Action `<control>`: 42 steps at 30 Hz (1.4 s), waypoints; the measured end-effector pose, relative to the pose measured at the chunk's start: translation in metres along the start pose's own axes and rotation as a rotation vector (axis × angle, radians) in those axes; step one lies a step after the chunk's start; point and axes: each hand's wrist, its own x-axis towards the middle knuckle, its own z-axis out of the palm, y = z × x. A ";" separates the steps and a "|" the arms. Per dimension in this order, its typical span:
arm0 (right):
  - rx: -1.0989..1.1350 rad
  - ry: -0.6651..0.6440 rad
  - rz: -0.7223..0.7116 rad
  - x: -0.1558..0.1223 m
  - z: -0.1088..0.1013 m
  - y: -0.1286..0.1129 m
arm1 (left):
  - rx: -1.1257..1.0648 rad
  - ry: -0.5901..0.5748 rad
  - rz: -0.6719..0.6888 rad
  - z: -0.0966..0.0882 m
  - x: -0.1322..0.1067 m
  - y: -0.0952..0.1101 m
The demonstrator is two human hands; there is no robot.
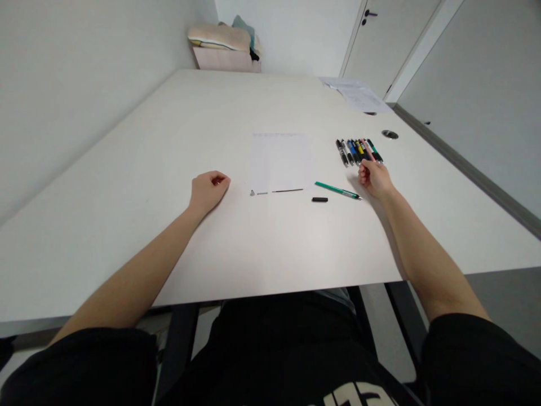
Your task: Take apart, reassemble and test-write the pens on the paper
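Right hand [374, 178], seen from the head camera, lies on the white tabletop [169, 141] with its fingers curled in at the near ends of a row of plastic pens [359, 151] in black, blue, yellow, pink and green. The fingertips touch the row, but whether they pinch one pen cannot be told. Just to its left lies a slim green pen barrel [337, 190], its tip toward the wrist, and near that a short black cap-like piece [320, 199]. Further left, in a line along the near edge of a white paper sheet [281, 160], lie a thin dark refill [287, 190], a small spring [262, 193] and a tiny metal tip [252, 193]. The left hand [208, 192] rests well apart from these, loosely clenched and holding nothing.

The loose parts look small and round, so a careless sweep of either forearm could roll the refill or flick the spring away, and on the pale surface they would be hard to find. The pens lie packed side by side, so pulling one out at an angle would likely knock its neighbours askew.
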 end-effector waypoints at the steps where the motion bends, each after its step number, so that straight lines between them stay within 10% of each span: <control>1: -0.036 -0.003 -0.019 0.000 0.000 0.000 | 0.002 0.000 -0.001 0.000 0.000 0.000; 13: -0.180 -0.051 -0.080 -0.002 0.001 0.000 | 0.009 -0.004 0.005 0.001 0.001 0.000; 24: -0.941 -0.343 -0.352 -0.040 0.022 -0.033 | 0.001 -0.003 0.009 0.000 0.000 0.001; 42: -0.716 -0.420 -0.290 -0.045 0.027 -0.035 | 0.034 -0.013 0.016 0.000 -0.001 0.003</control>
